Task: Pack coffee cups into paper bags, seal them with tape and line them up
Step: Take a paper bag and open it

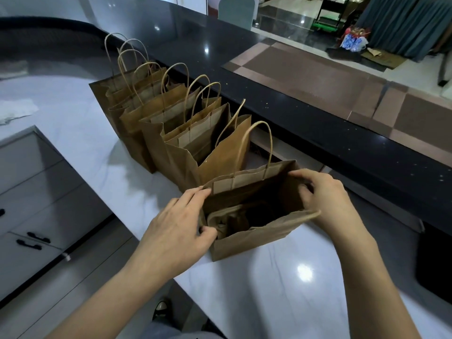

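Observation:
A brown paper bag (254,238) stands open on the white marble counter (281,285) right in front of me. My left hand (176,228) pinches the bag's left side at the rim. My right hand (327,199) grips its right side, thumb inside the mouth. Inside the bag I see a brownish paper shape, too dark to name. Behind it, a row of several brown paper bags (171,123) with twisted handles runs away to the upper left, all with open mouths. No tape shows in view.
A raised black counter ledge (305,113) borders the bags on the right. Grey drawers (31,196) with black handles lie lower left. A crumpled white paper (17,110) sits at the far left. A dark panel (435,265) is at the right edge.

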The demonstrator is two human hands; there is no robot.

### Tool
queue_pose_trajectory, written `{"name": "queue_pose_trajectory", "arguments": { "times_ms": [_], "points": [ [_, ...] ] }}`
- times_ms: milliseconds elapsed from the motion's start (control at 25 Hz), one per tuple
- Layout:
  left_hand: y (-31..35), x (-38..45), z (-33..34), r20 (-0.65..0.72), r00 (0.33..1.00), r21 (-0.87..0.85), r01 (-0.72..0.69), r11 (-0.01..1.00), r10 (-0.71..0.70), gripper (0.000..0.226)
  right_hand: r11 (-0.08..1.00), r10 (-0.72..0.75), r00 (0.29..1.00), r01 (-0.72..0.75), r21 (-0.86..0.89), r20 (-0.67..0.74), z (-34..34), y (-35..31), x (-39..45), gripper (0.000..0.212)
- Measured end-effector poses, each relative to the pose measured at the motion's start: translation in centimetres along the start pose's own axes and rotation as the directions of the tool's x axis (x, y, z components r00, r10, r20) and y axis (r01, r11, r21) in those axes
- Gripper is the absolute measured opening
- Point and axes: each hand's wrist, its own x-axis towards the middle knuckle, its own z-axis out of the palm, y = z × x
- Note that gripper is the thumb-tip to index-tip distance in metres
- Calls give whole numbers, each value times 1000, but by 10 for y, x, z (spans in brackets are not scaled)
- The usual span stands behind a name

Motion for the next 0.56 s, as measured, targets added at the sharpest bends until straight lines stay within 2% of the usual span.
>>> {"name": "queue_pose_trajectory", "arguments": {
  "times_ms": [80,200,360,560],
  "points": [
    [-1,-4,-1,-7,1000,-17,9,1000,-9,70,999,31,1000,-31,-43,0,-2,3,-1,50],
    [-2,-8,-2,-6,1000,-14,28,999,-28,70,994,46,995,-38,-99,84,-1,1,-1,50],
    [-1,-12,-3,62,995,-92,88,992,-82,83,999,-1,976,12,-48,217,-1,-5,-4,57],
    [2,-19,-5,127,989,-205,100,974,-75,95,999,-32,963,37,-17,267,-4,-3,-11,75]
  ]
}}
